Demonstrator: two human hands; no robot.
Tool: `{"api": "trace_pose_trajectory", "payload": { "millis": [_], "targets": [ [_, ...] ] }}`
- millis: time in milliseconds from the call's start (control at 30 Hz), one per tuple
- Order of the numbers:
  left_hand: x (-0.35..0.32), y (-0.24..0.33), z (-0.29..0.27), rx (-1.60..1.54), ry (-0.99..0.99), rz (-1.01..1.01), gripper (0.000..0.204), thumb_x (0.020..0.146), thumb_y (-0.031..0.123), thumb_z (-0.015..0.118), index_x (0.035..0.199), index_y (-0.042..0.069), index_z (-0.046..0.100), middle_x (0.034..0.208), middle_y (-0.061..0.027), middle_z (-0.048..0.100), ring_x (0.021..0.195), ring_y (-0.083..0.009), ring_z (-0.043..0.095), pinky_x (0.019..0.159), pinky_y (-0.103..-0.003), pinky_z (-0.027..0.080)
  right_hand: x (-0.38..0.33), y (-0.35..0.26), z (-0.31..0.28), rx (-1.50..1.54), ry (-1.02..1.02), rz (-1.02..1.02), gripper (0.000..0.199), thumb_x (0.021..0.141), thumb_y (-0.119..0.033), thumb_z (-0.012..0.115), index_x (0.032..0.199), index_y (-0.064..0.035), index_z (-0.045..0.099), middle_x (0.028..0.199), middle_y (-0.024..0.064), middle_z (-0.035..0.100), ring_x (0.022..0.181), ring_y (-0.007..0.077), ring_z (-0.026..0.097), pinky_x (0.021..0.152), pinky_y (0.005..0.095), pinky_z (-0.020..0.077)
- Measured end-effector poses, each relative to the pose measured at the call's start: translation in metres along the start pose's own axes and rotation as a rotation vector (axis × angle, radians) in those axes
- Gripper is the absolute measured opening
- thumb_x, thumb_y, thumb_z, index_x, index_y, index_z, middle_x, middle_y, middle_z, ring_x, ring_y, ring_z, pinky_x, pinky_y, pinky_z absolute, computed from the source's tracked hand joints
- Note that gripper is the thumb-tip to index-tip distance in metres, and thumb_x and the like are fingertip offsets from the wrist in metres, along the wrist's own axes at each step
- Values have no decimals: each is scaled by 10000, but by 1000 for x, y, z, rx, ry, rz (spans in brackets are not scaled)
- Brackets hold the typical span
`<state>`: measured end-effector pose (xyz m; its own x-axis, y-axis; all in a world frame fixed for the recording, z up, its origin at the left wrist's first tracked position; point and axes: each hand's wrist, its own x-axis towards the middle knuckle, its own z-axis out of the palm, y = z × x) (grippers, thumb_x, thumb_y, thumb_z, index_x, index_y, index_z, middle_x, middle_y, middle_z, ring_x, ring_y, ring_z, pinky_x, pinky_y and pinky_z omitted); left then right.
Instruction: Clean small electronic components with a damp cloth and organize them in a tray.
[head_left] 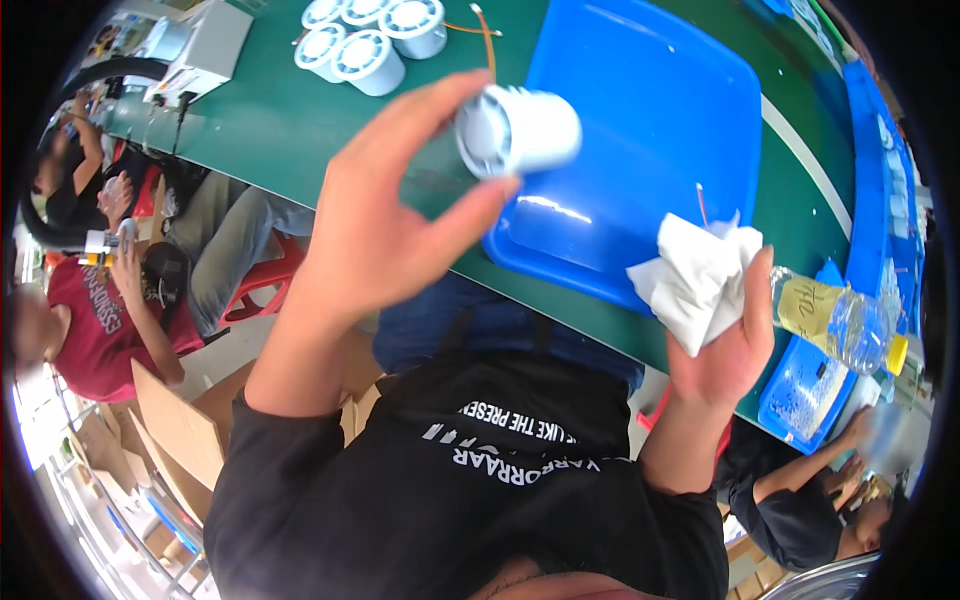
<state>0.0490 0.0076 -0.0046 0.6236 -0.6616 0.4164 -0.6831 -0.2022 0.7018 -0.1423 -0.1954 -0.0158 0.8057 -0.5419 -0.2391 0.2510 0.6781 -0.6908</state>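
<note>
My left hand (380, 200) pinches a white cylindrical housing (545, 130) between thumb and fingers, over the near left edge of a blue tray (640, 100). The housing lies on its side in the air, its slotted round end toward my palm; it is slightly blurred. An orange wire (489, 55) shows just behind my fingertips; I cannot tell if it joins the housing. My right hand (725, 345) is closed around a crumpled white tissue (695, 280) at the tray's near right corner. A thin reddish wire (702, 203) sticks up behind the tissue.
Several similar white housings (368, 62) stand at the back left of the green table (270, 130). A clear bottle with a yellow cap (840, 315) lies right of my right hand, near a small blue tray (805, 390). Other people (110, 320) sit on both sides. Cardboard boxes (180, 420) stand at lower left.
</note>
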Motion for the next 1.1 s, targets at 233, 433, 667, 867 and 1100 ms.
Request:
{"api": "trace_pose_trajectory", "payload": {
  "millis": [233,433,667,867,1100],
  "targets": [
    [42,-46,-18,655,-48,45,527,799,179,776,1275,28,608,1241,-175,597,1197,-354,546,985,-443,472,2,-11,4,-196,64,-63,307,1080,-294,429,1145,-33,576,961,65,637,779,132,595,640,285,456],
    [63,-26,26,319,-47,170,551,905,257,712,1388,64,532,1438,-216,481,1332,-394,460,1107,-445,385,0,-17,-5,-249,27,-58,336,1061,-279,481,1174,20,584,1073,112,679,949,192,677,824,333,525],
    [96,-83,90,-45,20,-200,792,1011,506,475,1522,-67,283,1592,-318,224,1518,-417,154,1235,-461,147,-1,-17,-2,-286,60,-63,345,1056,-267,494,1199,35,580,1112,131,680,1000,219,684,879,363,532],
    [106,-126,60,65,139,-180,743,1022,521,476,1512,-22,346,1582,-276,304,1495,-364,273,1214,-387,216,-6,-20,-9,-345,134,-67,380,1037,-288,546,1209,49,587,1097,116,663,994,180,638,893,316,472],
    [117,-176,3,163,244,-341,764,1000,540,481,1461,-65,405,1492,-302,431,1421,-399,393,1179,-407,295,-10,-25,-11,-362,160,-57,365,1033,-277,556,1201,45,591,1083,111,667,989,178,639,885,319,475]
  ]
}}
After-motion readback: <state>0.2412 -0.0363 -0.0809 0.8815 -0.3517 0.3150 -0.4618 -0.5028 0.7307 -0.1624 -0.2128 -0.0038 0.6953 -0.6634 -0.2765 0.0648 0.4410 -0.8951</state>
